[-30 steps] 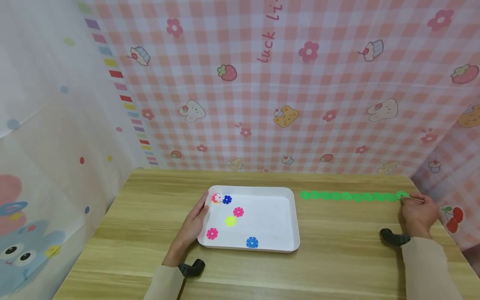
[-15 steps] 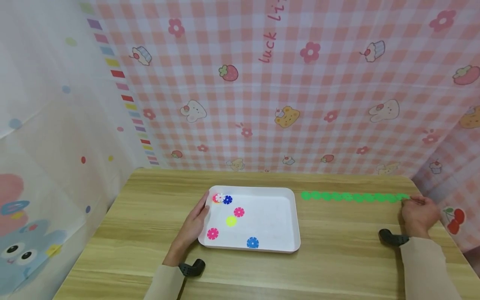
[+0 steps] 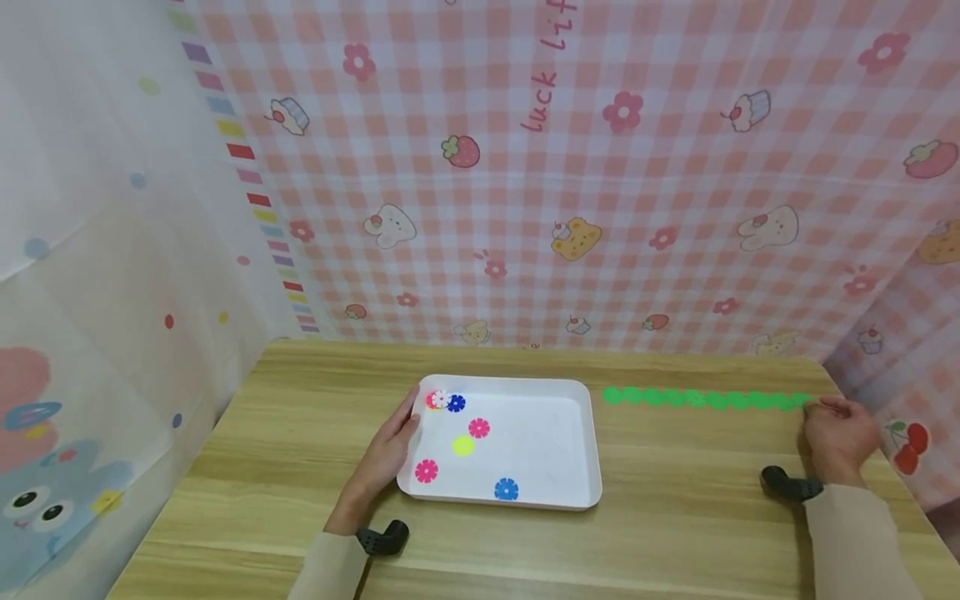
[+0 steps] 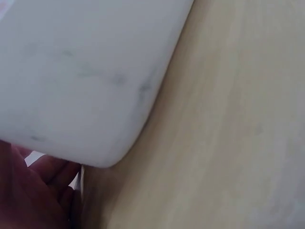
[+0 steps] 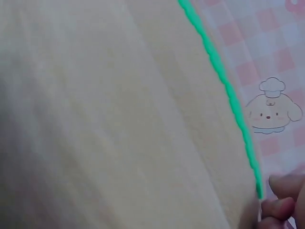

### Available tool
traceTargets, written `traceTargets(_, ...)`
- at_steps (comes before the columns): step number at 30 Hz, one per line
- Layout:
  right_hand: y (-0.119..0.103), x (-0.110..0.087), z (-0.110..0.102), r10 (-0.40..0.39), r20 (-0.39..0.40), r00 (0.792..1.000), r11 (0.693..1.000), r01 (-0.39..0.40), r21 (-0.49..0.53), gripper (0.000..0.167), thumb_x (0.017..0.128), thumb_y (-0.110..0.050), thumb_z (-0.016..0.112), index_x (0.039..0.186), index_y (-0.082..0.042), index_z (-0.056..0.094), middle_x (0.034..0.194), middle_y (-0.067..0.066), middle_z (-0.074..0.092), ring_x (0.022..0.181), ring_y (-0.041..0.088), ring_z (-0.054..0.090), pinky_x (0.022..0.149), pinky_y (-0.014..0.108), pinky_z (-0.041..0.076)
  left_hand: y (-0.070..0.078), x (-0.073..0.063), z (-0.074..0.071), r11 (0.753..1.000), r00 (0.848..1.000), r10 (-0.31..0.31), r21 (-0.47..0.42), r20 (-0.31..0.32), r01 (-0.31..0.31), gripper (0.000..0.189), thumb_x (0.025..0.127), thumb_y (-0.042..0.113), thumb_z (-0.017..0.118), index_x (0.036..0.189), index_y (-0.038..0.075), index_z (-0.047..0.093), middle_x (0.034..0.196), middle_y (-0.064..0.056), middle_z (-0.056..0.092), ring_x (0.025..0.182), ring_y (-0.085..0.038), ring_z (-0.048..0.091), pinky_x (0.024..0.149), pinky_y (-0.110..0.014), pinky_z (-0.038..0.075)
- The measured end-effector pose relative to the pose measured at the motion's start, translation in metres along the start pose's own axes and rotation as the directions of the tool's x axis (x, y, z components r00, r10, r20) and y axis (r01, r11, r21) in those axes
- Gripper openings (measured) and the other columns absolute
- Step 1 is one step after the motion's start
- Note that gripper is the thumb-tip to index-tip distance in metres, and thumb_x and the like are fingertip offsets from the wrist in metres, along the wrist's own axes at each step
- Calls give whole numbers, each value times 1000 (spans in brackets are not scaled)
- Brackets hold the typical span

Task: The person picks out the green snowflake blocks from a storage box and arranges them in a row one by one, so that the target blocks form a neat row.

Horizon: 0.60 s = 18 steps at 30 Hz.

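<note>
My left hand (image 3: 387,450) grips the left side of a shallow white tray (image 3: 536,437), thumb over the rim. The left wrist view shows the tray's smooth outer wall (image 4: 86,105) and part of the fingers (image 4: 50,169) beside its corner. Green notched snowflake discs (image 3: 705,400) form a straight row on the table, right of the tray. At the row's right end, my right hand (image 3: 842,432) pinches the last green disc (image 3: 799,401), its edge partly hidden by the fingertips. Seen from the right wrist, the row is a thin green strip (image 5: 233,105) ending at the fingers.
Inside the tray lie several loose discs: a blue one (image 3: 506,489), a yellow one (image 3: 463,446), pink ones such as the pink disc (image 3: 427,471), and a cluster with a dark blue disc (image 3: 456,403). A checked cloth (image 3: 525,250) hangs behind the wooden table (image 3: 675,533).
The last green disc, angled up in the right fingers a second ago, now lies lower in line with the row. The left hand and tray have kept their place; the view tips slightly.
</note>
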State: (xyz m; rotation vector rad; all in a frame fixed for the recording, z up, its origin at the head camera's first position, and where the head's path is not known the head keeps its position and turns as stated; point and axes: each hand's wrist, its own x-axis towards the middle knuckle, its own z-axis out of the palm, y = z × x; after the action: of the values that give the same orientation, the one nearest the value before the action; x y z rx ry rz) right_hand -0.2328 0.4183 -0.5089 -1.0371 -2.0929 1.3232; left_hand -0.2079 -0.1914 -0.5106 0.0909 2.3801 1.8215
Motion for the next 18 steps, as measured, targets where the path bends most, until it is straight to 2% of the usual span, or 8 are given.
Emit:
traceTargets(5, -3, 0, -8, -1, 114, 993, 1000, 5, -31, 16, 93, -24, 61, 80, -33, 59, 61, -29, 43, 66, -5, 42, 60, 12, 37, -1, 3, 0, 1000, 1000, -18, 3, -19, 18, 52, 109, 25, 33, 159, 23, 22, 166, 1, 15, 153, -21, 8, 124, -45, 8)
traceTargets(7, -6, -2, -12, -39, 168, 985, 995, 53, -83, 8, 95, -28, 61, 88, -24, 64, 65, -30, 43, 67, -5, 42, 59, 14, 38, -1, 4, -1, 1000, 999, -15, -4, -29, 15, 52, 109, 25, 34, 159, 20, 23, 165, -4, 21, 152, -24, 14, 124, -46, 12)
traceTargets(8, -9, -3, -14, -74, 200, 977, 990, 96, -105, 11, 95, -30, 60, 94, -20, 65, 69, -30, 43, 66, -6, 44, 59, 15, 40, -1, 5, -1, 1000, 999, -9, -11, -34, 8, 51, 109, 24, 35, 159, 18, 24, 164, -7, 23, 152, -25, 16, 123, -46, 14)
traceTargets(11, -25, -12, -14, -202, 285, 937, 960, 247, -130, 34, 97, -35, 58, 115, -6, 62, 84, -26, 48, 62, -8, 51, 56, 17, 45, 1, 6, -5, 1000, 999, 13, -25, -47, -14, 50, 109, 23, 36, 157, 12, 28, 160, -12, 32, 149, -28, 24, 122, -47, 20)
traceTargets(14, -45, -25, -11, -314, 348, 883, 925, 368, -98, 44, 98, -39, 57, 125, -4, 55, 102, -14, 52, 60, -7, 58, 53, 20, 50, 6, 4, -11, 1000, 998, 8, -3, -58, -9, 50, 108, 26, 38, 156, 10, 30, 159, -12, 33, 149, -29, 26, 121, -48, 21)
traceTargets(16, -61, -35, -10, -363, 364, 858, 902, 422, -94, 50, 98, -43, 56, 129, -4, 54, 110, -1, 57, 63, -9, 56, 52, 22, 51, 12, 2, -18, 999, 998, 10, 44, -67, -7, 51, 108, 28, 40, 155, 10, 31, 159, -12, 33, 148, -30, 28, 121, -49, 23)
traceTargets(18, -76, -45, -10, -408, 371, 834, 872, 476, -112, 53, 99, -45, 55, 132, -4, 53, 118, 10, 58, 71, -4, 55, 52, 24, 49, 18, 1, -26, 990, 996, 41, 138, -78, -30, 53, 107, 30, 42, 155, 11, 31, 159, -14, 33, 147, -33, 28, 120, -52, 23)
